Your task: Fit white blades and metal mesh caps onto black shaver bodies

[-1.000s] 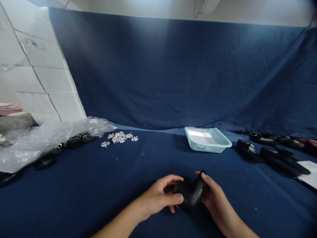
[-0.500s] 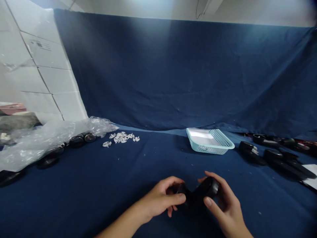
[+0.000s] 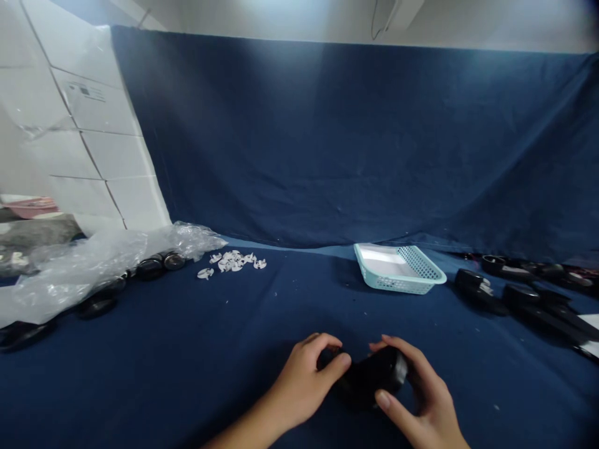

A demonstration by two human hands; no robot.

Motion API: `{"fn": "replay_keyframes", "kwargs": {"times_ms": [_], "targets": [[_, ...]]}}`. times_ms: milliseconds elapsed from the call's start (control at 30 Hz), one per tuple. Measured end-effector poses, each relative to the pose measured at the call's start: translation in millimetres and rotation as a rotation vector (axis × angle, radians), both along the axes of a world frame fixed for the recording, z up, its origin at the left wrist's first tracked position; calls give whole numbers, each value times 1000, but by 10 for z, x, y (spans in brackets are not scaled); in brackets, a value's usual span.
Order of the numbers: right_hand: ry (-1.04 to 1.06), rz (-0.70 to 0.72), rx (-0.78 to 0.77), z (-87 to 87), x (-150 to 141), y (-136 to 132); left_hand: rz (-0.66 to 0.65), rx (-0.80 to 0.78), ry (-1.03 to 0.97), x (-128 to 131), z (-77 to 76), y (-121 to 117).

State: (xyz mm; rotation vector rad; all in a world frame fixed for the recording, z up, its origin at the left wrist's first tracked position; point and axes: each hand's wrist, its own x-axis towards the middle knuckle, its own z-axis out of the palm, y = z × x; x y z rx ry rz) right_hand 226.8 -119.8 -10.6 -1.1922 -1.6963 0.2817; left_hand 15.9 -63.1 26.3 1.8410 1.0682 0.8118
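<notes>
A black, bent plastic part (image 3: pixel 367 377) rests low over the blue cloth near the front edge, held between both hands. My left hand (image 3: pixel 306 380) curls round its left end, thumb on top. On the other end my right hand (image 3: pixel 418 393) wraps its fingers over the top, with the thumb along the near side. Much of the part is hidden by my fingers.
A light blue basket (image 3: pixel 397 268) stands beyond the hands, right of centre. More black parts (image 3: pixel 515 293) lie at the right. Small white pieces (image 3: pixel 231 260) lie at the back left beside a clear plastic bag (image 3: pixel 88 259) with dark round parts (image 3: pixel 150 267). White boxes (image 3: pixel 84 137) stack at the left.
The black part has been turned from standing upright to lying flatter and lower. My right hand has moved over its top, and both hands have sunk toward the cloth.
</notes>
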Motion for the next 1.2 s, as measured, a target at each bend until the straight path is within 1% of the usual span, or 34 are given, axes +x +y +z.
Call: {"fn": "replay_keyframes", "kwargs": {"times_ms": [33, 100, 200, 267, 333, 400, 467, 600, 733, 800, 867, 933, 1000, 1100, 1200], "targets": [[5, -12, -4, -2, 0, 1, 20, 53, 15, -4, 12, -1], [10, -30, -9, -8, 6, -4, 70, 109, 18, -16, 1, 21], [21, -49, -6, -11, 10, -11, 195, 123, -75, -41, -100, 107], [38, -62, -19, -7, 4, -7, 294, 87, -166, -56, -181, 177], [64, -75, -35, -1, -5, 5, 373, 25, -252, -65, -226, 227], [100, -87, -52, -1, -9, 20, 415, -56, -336, -69, -222, 245], [138, -92, -78, -8, -8, 37, 434, -138, -418, -67, -185, 234], [233, -94, -159, -30, 10, 69, 419, -247, -524, -51, -129, 193], [307, -104, -205, -30, 16, 98, 389, -310, -613, -35, -138, 175], [323, -105, -215, -17, 2, 103, 374, -299, -615, -38, -141, 166], [350, -106, -231, 2, -21, 100, 349, -264, -569, -46, -139, 156], [419, -119, -259, 18, -41, 100, 322, -235, -513, -53, -136, 147], [552, -145, -294, 23, -45, 113, 290, -229, -477, -52, -132, 144], [844, -188, -354, 8, -15, 172, 229, -255, -422, -36, -127, 154], [1145, -162, -454, -12, 28, 253, 150, -290, -347, -13, -145, 172]]}}
